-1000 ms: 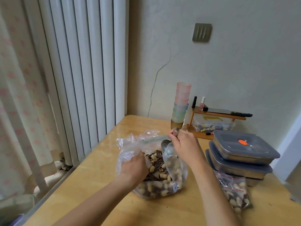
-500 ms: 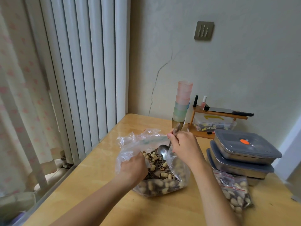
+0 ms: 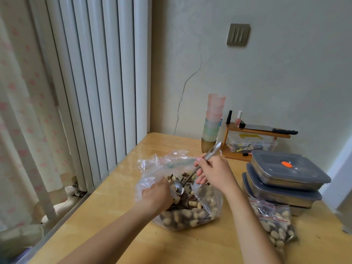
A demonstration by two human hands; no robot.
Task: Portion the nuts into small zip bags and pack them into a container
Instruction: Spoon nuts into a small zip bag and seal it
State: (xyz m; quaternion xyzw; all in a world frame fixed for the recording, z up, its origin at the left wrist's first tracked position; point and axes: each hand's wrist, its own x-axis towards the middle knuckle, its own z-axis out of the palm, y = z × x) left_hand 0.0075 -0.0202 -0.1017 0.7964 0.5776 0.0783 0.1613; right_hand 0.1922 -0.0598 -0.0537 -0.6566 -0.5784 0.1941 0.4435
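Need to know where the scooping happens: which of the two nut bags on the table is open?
The large clear bag at centre: its mouth is spread wide, the left hand gripping its edge and the spoon inside. The small zip bag beside the steel containers lies apart, untouched.

Head view, downward over near table (image 3: 118, 221)

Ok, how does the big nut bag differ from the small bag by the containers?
The big bag is open, its mouth held by the left hand, with the right hand dipping a spoon in; the small bag lies untouched. The big bag is far larger and stands slumped; the small bag lies flat. Both are clear plastic holding peanuts and dark seeds.
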